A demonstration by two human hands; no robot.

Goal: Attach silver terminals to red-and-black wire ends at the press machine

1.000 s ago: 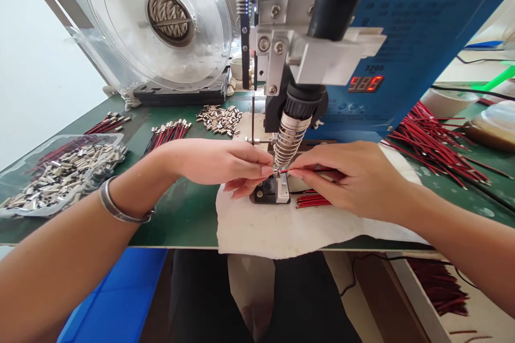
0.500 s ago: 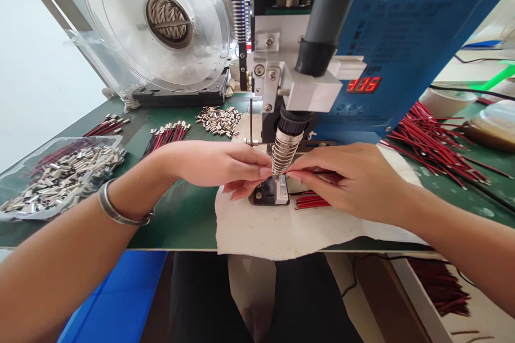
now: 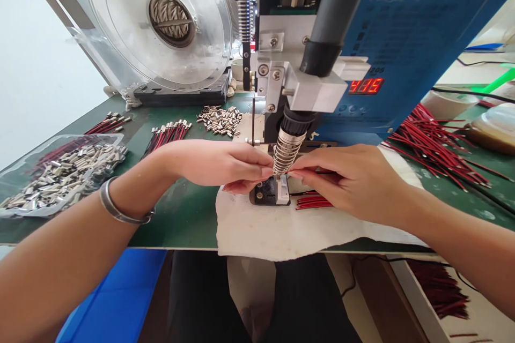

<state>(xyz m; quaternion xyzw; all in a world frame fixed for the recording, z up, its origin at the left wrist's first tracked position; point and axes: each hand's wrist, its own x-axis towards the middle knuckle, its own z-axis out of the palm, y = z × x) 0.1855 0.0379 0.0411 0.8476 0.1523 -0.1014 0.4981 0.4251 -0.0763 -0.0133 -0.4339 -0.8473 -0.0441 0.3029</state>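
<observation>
My left hand is pinched just left of the coil-sprung tip of a soldering machine. What its fingertips hold is too small to make out. On the tip's other side, my right hand pinches a thin wire, a dark length of which shows between the fingers. Both sets of fingertips nearly meet under the spring, above a small white block on a black base. Several red wires lie below my right hand on a white cloth.
A clear tray of metal connectors stands left. Behind my left forearm are wires with metal ends and a connector pile. More red wires lie right, beside the blue machine housing. A clear reel stands behind.
The view has shifted very slightly. Both hands stay pinched at the tip, and the left hand's lower fingers have curled in a little. The red display went from 416 to 415.
</observation>
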